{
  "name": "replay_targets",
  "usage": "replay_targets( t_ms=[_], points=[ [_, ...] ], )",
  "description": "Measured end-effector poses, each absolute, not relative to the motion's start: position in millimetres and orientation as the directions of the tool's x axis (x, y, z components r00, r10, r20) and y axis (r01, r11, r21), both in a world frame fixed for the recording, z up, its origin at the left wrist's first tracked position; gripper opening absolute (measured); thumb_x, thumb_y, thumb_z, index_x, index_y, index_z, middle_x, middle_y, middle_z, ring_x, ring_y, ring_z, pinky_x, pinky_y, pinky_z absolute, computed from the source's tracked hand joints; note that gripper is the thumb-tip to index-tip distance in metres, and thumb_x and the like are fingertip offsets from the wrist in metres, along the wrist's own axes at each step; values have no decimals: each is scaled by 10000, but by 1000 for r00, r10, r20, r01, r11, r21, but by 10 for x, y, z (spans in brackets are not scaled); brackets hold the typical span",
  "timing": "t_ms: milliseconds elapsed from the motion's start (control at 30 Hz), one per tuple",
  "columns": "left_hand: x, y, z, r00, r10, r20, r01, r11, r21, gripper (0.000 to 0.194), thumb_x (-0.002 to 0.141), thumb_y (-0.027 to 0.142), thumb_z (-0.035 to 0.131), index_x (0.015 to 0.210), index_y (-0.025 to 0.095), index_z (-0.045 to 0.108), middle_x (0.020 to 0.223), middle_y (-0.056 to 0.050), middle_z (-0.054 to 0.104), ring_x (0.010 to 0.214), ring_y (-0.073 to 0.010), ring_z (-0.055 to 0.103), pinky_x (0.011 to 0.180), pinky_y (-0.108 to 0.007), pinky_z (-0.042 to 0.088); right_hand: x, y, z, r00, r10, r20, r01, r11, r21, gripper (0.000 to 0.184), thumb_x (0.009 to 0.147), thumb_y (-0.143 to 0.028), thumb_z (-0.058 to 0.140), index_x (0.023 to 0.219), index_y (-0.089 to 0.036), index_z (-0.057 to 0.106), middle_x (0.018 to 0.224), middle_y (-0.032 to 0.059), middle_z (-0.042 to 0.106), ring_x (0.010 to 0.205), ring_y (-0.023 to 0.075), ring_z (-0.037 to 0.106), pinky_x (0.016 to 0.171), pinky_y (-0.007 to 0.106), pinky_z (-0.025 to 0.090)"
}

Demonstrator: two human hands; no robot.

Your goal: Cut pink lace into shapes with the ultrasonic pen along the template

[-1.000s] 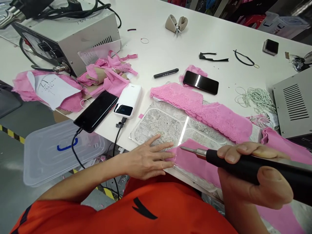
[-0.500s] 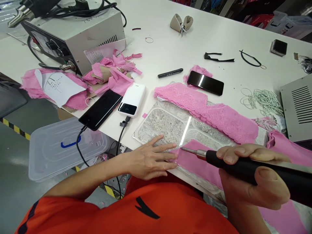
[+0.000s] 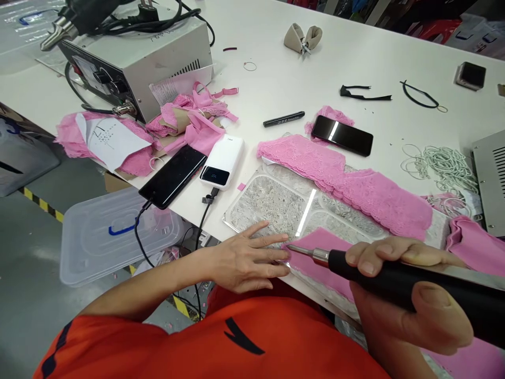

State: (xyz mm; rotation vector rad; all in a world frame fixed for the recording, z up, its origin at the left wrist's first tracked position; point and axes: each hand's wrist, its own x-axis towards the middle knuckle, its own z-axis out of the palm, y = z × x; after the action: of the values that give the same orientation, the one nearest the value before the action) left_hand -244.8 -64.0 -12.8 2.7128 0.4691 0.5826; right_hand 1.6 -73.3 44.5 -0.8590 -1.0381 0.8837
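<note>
My right hand (image 3: 414, 295) is wrapped around a thick black hand-held tool (image 3: 379, 279) with a slim pointed metal tip. That tip rests on or just over the left edge of a pink fabric piece (image 3: 319, 258), close to my left fingertips. My left hand (image 3: 248, 258) lies flat with fingers spread, its fingertips at the fabric's left end. Beneath is a speckled grey board (image 3: 264, 205) with a clear, shiny covering. Overlapping pink lace pieces (image 3: 386, 202) lie along the board's far side.
To the left are a black phone (image 3: 173, 176), a white power bank (image 3: 223, 160) and a grey control box (image 3: 158, 63). Farther back lie a marker (image 3: 284, 119), another phone (image 3: 343, 135) and small snips (image 3: 303, 45). Pale elastic loops (image 3: 450, 166) sit at right; a lidded plastic bin (image 3: 118, 237) stands below.
The tool's tip has slid left and slightly toward me along the fabric, nearer my left fingertips. The whole view has shifted a little; my left hand stays spread flat.
</note>
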Motion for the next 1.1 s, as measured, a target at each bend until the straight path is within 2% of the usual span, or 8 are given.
replay_targets(
  t_ms=[133, 367, 567, 700, 867, 1000, 1100],
  points=[
    [-2449, -640, -127, 870, 385, 309, 254, -886, 389, 302, 1025, 385, 522, 1236, 244, 685, 1367, -62, 662, 1493, -251, 379, 1298, -496, 76, -20, -736, 463, 225, 916, 331, -182, 374, -910, 203, 724, -382, 763, 819, -232, 666, 731, -25, 623, 471, 119, 535, 483, 359, 555],
    [-2451, -642, -120, 844, 377, 382, 230, -897, 377, 300, 1016, 361, 546, 1225, 191, 678, 1343, -71, 674, 1493, -247, 377, 1303, -466, 51, -59, -714, 452, 188, 913, 361, -205, 396, -895, 171, 750, -337, 759, 812, -213, 660, 725, -22, 635, 486, 122, 565, 496, 343, 554],
    [-2476, -639, -117, 842, 389, 373, 240, -890, 386, 311, 1004, 356, 567, 1254, 194, 656, 1345, -98, 669, 1498, -248, 370, 1295, -495, 106, -77, -711, 449, 199, 903, 380, -209, 418, -884, 158, 768, -349, 737, 848, -234, 665, 745, -20, 636, 491, 117, 546, 487, 333, 539],
    [-2447, -597, 20, 847, 353, 398, 208, -908, 364, 307, 1012, 296, 548, 1279, 173, 636, 1364, -97, 660, 1483, -255, 397, 1288, -498, 171, 207, -732, 540, 333, 856, 396, -188, 472, -861, 195, 730, -366, 713, 858, -221, 690, 750, -5, 626, 487, 121, 544, 476, 344, 535],
    [-2071, -412, 194, 871, 278, 404, 170, -944, 284, 296, 1002, 145, 506, 1267, 169, 636, 1319, -75, 690, 1388, -222, 519, 1263, -436, 271, 985, -831, 656, 623, 645, 443, 0, 566, -825, 187, 581, -324, 609, 707, -195, 660, 659, -10, 556, 402, 108, 484, 382, 315, 471],
    [-1448, -284, 193, 901, 130, 414, 51, -980, 195, 311, 1020, 132, 434, 1247, 126, 647, 1266, -98, 712, 1259, -244, 611, 1185, -432, 377, 1529, -977, 618, 827, 438, 352, 79, 529, -845, 160, 460, -298, 478, 554, -203, 565, 568, -9, 473, 353, 111, 431, 321, 297, 404],
    [-983, -265, 149, 930, 34, 365, -23, -988, 150, 316, 1037, 157, 419, 1248, 105, 648, 1278, -117, 702, 1241, -258, 616, 1129, -434, 426, 1697, -1049, 524, 867, 393, 306, 70, 513, -856, 162, 451, -289, 465, 558, -199, 547, 567, -3, 447, 356, 114, 440, 328, 293, 399]
  ],
)
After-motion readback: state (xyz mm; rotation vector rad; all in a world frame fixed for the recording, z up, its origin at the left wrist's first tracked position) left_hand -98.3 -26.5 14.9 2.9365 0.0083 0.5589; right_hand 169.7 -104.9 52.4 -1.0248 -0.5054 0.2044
